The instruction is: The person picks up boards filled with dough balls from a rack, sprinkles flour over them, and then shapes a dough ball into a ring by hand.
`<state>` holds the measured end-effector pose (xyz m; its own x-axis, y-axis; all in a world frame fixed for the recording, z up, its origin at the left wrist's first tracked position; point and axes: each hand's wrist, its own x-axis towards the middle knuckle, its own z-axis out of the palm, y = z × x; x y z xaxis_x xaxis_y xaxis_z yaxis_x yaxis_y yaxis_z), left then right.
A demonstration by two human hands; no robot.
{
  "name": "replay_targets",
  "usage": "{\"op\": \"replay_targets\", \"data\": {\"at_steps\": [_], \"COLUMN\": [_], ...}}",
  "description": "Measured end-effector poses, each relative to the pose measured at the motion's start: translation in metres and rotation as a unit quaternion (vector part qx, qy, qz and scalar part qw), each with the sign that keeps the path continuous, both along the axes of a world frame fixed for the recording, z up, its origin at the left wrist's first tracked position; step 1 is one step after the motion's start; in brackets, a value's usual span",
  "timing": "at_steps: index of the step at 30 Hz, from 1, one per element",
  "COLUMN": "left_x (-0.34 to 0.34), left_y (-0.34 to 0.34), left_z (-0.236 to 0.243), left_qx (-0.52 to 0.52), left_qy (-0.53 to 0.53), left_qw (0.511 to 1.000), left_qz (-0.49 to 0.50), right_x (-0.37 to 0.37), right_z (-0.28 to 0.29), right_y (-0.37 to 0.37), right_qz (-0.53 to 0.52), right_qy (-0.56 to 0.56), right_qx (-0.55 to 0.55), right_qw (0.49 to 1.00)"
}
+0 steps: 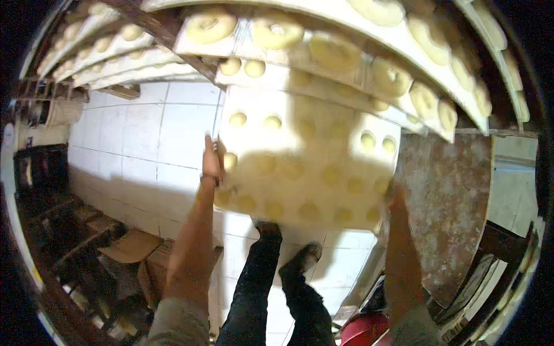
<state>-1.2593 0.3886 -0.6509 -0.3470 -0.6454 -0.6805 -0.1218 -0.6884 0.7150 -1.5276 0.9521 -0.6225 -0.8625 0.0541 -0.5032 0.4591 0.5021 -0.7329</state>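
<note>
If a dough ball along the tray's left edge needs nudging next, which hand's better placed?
Left, likely: the left hand is at the left edge of the tray, close beside one dough ball. The right hand, blurred, is across at the opposite edge.

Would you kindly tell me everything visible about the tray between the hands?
The tray is flat, pale and roughly rectangular; its material is unclear. Rows of round, pale, dough-like balls lie on it. Much of it lies in shadow. It is held above the tiled floor, the left hand at its left edge, the blurred right hand at its right.
</note>
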Motion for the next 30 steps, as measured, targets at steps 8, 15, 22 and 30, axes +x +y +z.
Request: {"op": "replay_targets", "data": {"at_steps": [8,15,22,30], "left_x": [0.217,0.326,0.307,0.265], "left_y": [0.155,0.227,0.247,0.249], "left_z": [0.133,0.355,0.568,0.632], "left_qx": [-0.053,-0.086,0.016,-0.019], "left_qy": [-0.057,-0.077,-0.020,0.177], "left_qw": [0.997,0.991,0.998,0.983], "left_qz": [-0.007,0.066,0.064,-0.037], "right_x": [0.200,0.301,0.305,0.266], "right_z": [0.132,0.276,0.421,0.483], "right_y": [0.111,0.163,0.168,0.182], "right_qz": [-0.065,-0.101,-0.102,-0.052], "right_qy": [-0.064,-0.073,-0.029,0.096], "right_qx": [-0.019,-0.046,-0.065,-0.109], "right_qw": [0.996,0.991,0.992,0.988]}}
